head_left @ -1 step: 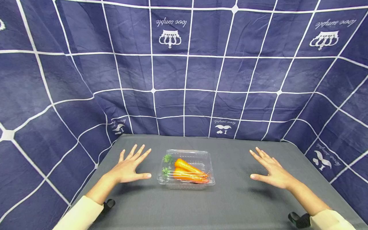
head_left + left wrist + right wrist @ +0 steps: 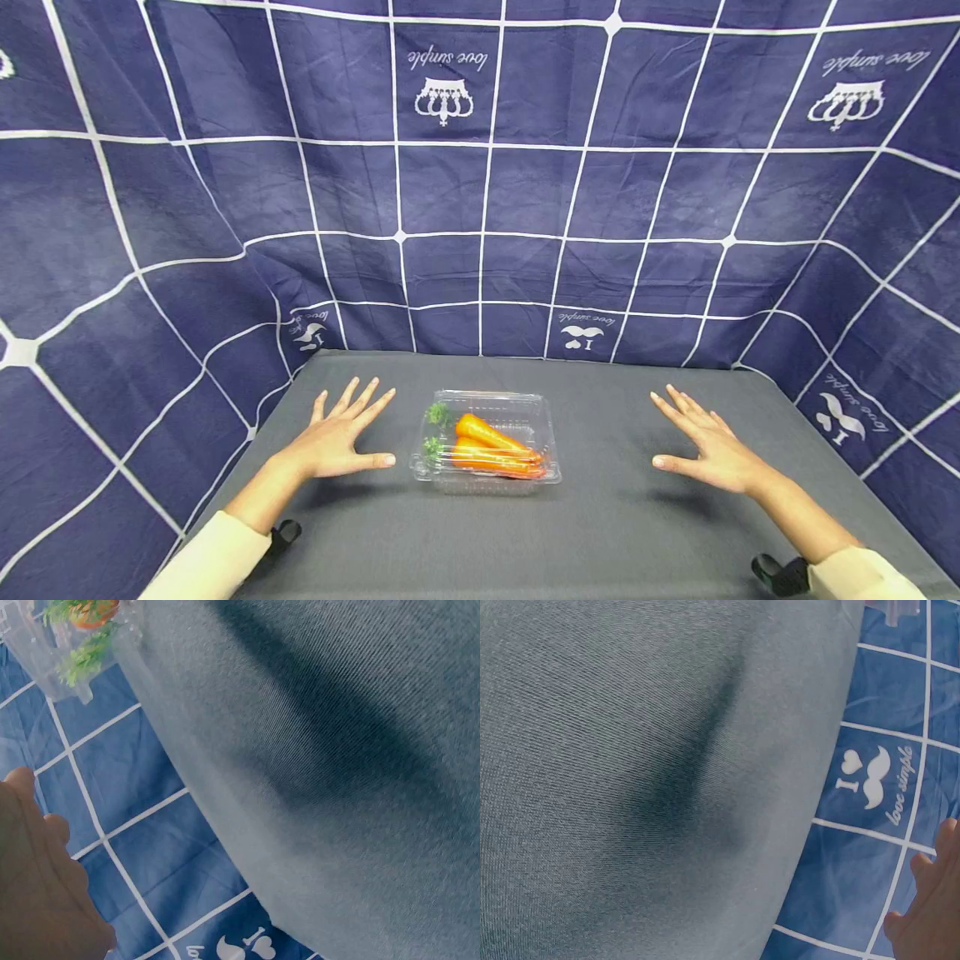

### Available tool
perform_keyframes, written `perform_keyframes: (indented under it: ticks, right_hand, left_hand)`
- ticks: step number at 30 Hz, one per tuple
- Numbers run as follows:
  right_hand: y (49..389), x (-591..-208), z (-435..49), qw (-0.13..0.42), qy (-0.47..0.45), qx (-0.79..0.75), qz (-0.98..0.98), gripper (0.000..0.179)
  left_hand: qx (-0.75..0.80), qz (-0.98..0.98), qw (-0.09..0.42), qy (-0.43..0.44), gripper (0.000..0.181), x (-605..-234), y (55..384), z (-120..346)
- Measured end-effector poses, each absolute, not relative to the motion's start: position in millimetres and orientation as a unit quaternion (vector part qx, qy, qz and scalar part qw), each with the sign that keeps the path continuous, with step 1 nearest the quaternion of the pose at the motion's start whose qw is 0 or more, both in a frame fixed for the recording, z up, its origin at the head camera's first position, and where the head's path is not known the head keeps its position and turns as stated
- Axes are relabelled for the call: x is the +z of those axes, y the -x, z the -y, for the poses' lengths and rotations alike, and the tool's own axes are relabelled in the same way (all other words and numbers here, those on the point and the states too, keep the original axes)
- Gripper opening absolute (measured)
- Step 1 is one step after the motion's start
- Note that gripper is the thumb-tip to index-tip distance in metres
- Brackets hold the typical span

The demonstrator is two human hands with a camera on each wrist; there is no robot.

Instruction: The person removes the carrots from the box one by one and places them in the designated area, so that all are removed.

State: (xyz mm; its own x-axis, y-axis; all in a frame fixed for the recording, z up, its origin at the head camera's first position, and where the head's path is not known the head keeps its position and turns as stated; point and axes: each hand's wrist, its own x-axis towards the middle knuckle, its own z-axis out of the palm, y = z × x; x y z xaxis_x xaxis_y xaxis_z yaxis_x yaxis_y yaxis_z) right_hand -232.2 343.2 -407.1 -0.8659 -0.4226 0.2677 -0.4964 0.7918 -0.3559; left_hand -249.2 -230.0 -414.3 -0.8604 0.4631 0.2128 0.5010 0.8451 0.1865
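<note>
Clear box (image 2: pixel 486 487) of carrots (image 2: pixel 489 457) sits on the bench (image 2: pixel 600 533) between left hand (image 2: pixel 341 437) and right hand (image 2: pixel 712 452), both empty, fingers spread, touching nothing, probably centred so either can reach it, with its walls likely there to stop the carrots rolling.

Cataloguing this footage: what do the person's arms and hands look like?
The left sleeve and right sleeve are pale cream. A black strap shows beside the left one, another beside the right. The left hand and right hand wear no gloves.
</note>
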Motion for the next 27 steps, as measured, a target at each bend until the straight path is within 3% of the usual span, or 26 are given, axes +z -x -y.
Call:
perform_keyframes:
  ticks: [8,17,27]
  right_hand:
    - [233.9,-406.1,-336.1,0.086,-0.241,0.213,0.943,0.089]
    - [232.5,-428.2,-276.5,0.120,-0.337,0.252,0.899,0.084]
    - [228.0,-445.5,-228.3,0.117,-0.353,0.315,0.873,0.068]
  left_hand:
    - [-0.129,0.957,0.068,0.252,0.103,-417.7,246.2,228.2]
    - [-0.235,0.934,-0.033,0.268,0.130,-447.2,252.1,205.7]
    - [-0.306,0.914,-0.067,0.258,0.134,-459.2,260.3,182.8]
